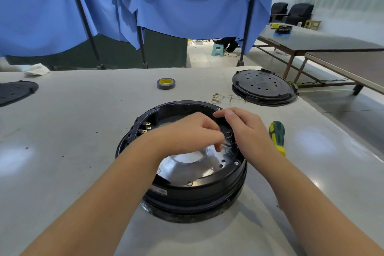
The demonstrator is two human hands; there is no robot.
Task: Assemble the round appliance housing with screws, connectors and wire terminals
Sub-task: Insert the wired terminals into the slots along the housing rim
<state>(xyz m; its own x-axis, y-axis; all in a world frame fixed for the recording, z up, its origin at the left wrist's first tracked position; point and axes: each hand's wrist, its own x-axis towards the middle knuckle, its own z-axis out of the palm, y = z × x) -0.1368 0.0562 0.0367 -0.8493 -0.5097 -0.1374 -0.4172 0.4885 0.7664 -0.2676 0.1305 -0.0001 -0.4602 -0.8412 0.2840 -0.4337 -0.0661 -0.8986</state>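
Note:
A round black housing (193, 191) with a shiny metal inner plate (187, 167) sits on the grey table in front of me. Both hands reach inside it near its right wall. My left hand (193, 131) has its fingers curled and pinches something thin and clear, possibly a wire, by a small terminal block (228, 136). My right hand (245, 129) curls over the housing's right rim beside that block; what its fingertips hold is hidden. Brass tab terminals (148, 127) show on the housing's left inner wall. Loose wires with ring terminals (223, 97) lie behind the housing.
A green and yellow screwdriver (277, 136) lies right of the housing. A roll of black tape (165, 83) lies farther back. A black round cover (262, 87) sits at back right, another black cover (15, 91) at far left. Blue curtains hang behind the table.

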